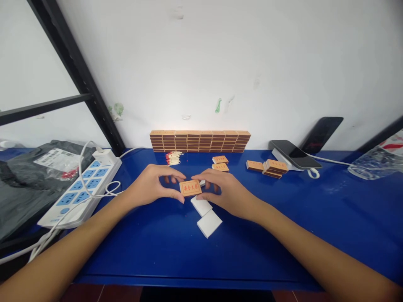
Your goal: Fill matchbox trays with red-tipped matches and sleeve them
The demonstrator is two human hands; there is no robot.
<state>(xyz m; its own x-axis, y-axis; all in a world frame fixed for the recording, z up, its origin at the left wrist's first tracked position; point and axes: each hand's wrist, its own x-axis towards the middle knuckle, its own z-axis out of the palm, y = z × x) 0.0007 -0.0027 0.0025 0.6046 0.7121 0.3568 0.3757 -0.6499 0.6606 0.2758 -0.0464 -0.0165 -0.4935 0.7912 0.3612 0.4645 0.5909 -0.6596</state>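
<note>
An orange matchbox [190, 188] with red lettering is held between my two hands above the blue table [145, 251]. My left hand [154, 183] has its thumb and fingertips at the box's left end. The fingers of my right hand [222, 188] grip the box's right end. Below and to the right lie two white box pieces, one [202, 206] partly under my right hand and the other [209, 223] nearer the table's front edge. Another small white piece is mostly hidden behind my right fingers.
A stacked row of matchboxes [200, 141] stands against the wall. Loose matches [174, 158] lie before it. Two matchboxes [220, 167] and a small pile [275, 167] sit farther right, near a phone [291, 153]. A power strip [82, 188] is at left.
</note>
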